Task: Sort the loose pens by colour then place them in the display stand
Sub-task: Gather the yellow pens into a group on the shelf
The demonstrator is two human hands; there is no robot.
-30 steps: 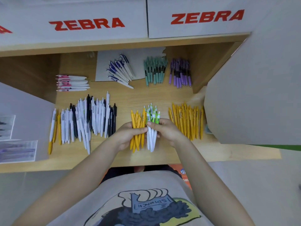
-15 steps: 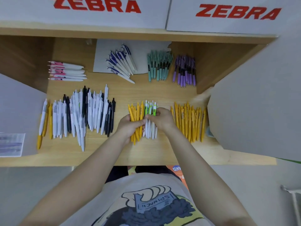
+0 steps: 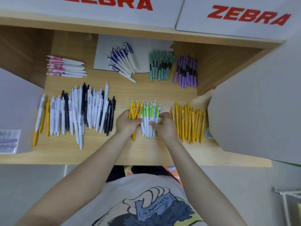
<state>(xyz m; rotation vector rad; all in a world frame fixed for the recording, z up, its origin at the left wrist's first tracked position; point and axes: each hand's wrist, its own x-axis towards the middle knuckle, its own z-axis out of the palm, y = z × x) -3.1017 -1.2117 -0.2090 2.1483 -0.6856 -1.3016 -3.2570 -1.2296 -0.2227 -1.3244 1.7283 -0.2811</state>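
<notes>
My left hand (image 3: 126, 123) grips a bunch of orange pens (image 3: 135, 110) just above the wooden desk. Right beside it, my right hand (image 3: 164, 125) holds a bunch of white pens with green clips (image 3: 150, 114), fingers curled round their middles. The two bunches touch side by side. Sorted groups lie around: orange pens (image 3: 189, 121) to the right, mixed white and black pens (image 3: 78, 110) to the left, pink-clip pens (image 3: 65, 66), blue-clip pens (image 3: 123, 60), teal pens (image 3: 160, 66) and purple pens (image 3: 186, 71) at the back.
White display boxes with red ZEBRA lettering (image 3: 244, 15) stand on the shelf above. A grey panel (image 3: 260, 108) closes the right side and another grey panel (image 3: 17, 108) the left. The desk's front edge (image 3: 130, 160) runs below my hands.
Both hands have moved a little forward and down onto the desk with their pen bunches. The camera has tilted, so the scene sits lower and larger.
</notes>
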